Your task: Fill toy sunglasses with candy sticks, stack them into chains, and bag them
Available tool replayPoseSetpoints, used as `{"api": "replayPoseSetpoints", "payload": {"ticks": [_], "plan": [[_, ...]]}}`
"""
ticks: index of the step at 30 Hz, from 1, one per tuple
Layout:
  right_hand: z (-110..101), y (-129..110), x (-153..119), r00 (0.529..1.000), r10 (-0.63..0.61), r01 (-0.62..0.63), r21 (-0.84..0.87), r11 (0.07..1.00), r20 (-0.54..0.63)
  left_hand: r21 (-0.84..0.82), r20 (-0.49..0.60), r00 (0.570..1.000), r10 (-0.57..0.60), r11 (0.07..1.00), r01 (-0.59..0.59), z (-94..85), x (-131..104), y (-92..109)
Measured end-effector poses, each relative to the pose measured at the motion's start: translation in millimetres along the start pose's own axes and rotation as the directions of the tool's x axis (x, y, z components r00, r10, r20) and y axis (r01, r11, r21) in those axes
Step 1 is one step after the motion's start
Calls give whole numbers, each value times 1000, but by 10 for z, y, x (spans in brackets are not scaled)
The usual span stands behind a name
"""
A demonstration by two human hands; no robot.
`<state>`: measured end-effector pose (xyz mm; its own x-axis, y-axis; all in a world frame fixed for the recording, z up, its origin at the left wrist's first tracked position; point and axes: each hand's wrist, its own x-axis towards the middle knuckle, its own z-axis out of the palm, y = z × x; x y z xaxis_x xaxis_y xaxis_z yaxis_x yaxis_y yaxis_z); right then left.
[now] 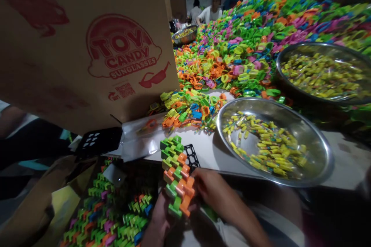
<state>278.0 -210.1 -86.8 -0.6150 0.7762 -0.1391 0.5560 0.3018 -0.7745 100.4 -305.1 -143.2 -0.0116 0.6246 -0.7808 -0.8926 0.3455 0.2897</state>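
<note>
A stack of interlocked green, yellow and orange plastic toy pieces is held upright at the lower middle. My left hand is under and behind its lower left side, its fingers mostly hidden by the pieces. On the right side of the stack, my right hand has its fingers curled against it, close to a black plastic grid tray at the table's front edge. Behind the stack lies a small heap of loose colorful toy pieces.
A metal bowl of yellow candy tubes sits at right, another bowl behind it. A huge toy pile fills the back. A cardboard box stands left. Filled rows of toys lie below. People are in the background.
</note>
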Motion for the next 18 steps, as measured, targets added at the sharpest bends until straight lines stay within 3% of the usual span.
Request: {"api": "replayPoseSetpoints", "payload": {"ticks": [3,6,9,12,18], "plan": [[-250,99,421,979,54,-95,-207,974,-197,30,-46,994,97,995,-96,-77,-18,18],[-364,140,884,950,75,-167,-291,942,-303,13,-43,998,39,999,-39,-97,-18,32],[-343,122,1137,935,89,-221,-370,902,-342,-26,-29,1000,-6,1000,5,-48,-18,30],[-248,104,1056,933,102,-253,-429,867,-345,11,-16,998,54,998,-54,17,-28,20],[-139,259,431,912,154,-312,-400,862,-379,47,-48,995,85,995,-83,27,16,37]]}}
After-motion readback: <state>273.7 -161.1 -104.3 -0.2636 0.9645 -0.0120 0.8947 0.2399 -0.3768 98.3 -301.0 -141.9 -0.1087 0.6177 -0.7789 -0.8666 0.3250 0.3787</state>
